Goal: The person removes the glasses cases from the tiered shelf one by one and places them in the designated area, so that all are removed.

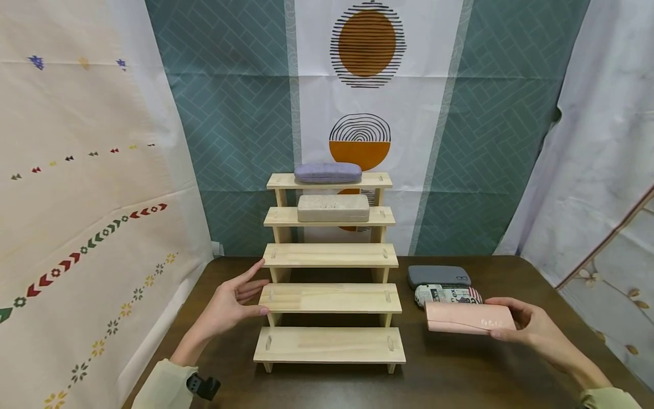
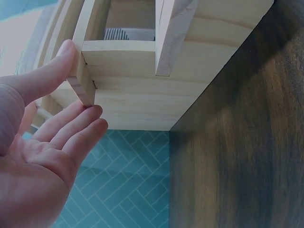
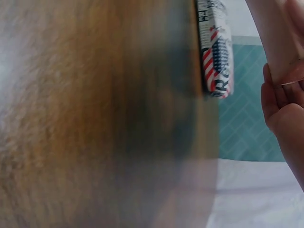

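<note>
My right hand (image 1: pixel 533 326) grips the right end of a pink glasses case (image 1: pixel 462 318), holding it just above the dark table with its long side facing me. In the right wrist view, the pink case (image 3: pixel 275 38) shows only in part at the upper right edge. My left hand (image 1: pixel 230 304) holds the left end of the second-lowest board of a stepped wooden stand (image 1: pixel 329 346), thumb at the front and fingertips behind. Its index finger reaches the board above. A purple glasses case (image 1: pixel 328 172) lies on the top step, a beige speckled glasses case (image 1: pixel 333 208) one step below.
Right of the stand, a newspaper-print glasses case (image 1: pixel 444 293) lies on the table (image 1: pixel 327 392), partly behind the pink one. Behind it is a grey glasses case (image 1: pixel 438 275). Patterned cloths hang at the back (image 1: pixel 235 113) and both sides.
</note>
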The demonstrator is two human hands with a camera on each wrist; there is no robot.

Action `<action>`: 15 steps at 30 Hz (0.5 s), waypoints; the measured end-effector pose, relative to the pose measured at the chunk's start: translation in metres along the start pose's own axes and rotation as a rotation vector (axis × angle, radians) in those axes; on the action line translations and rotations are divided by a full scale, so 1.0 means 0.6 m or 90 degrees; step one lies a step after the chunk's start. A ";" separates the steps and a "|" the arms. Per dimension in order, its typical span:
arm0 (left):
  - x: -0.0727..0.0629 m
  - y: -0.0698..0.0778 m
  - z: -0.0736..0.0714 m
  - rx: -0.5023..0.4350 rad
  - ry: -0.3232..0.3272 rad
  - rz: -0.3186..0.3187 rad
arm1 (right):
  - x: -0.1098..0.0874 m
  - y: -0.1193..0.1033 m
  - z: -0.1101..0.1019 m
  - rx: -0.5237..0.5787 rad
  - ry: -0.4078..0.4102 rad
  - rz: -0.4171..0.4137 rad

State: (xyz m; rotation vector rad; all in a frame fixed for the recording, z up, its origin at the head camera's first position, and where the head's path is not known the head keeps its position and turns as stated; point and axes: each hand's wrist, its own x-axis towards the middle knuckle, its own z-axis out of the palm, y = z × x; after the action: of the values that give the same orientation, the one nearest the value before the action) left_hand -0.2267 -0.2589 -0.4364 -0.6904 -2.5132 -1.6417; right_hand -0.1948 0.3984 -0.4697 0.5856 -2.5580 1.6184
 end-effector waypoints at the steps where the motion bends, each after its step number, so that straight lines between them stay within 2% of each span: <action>1: 0.000 0.000 0.000 0.001 0.001 -0.001 | -0.001 0.003 0.000 -0.002 -0.002 0.003; 8: -0.001 0.002 0.000 0.004 0.004 -0.001 | -0.002 0.018 0.003 -0.035 0.000 0.042; 15: -0.001 0.001 0.001 0.003 0.005 0.000 | 0.000 0.033 0.004 -0.040 -0.004 0.063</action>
State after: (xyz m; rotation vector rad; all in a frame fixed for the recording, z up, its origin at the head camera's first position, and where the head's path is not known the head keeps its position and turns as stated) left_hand -0.2259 -0.2581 -0.4364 -0.6816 -2.5107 -1.6341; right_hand -0.2014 0.4036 -0.4881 0.4667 -2.6707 1.5604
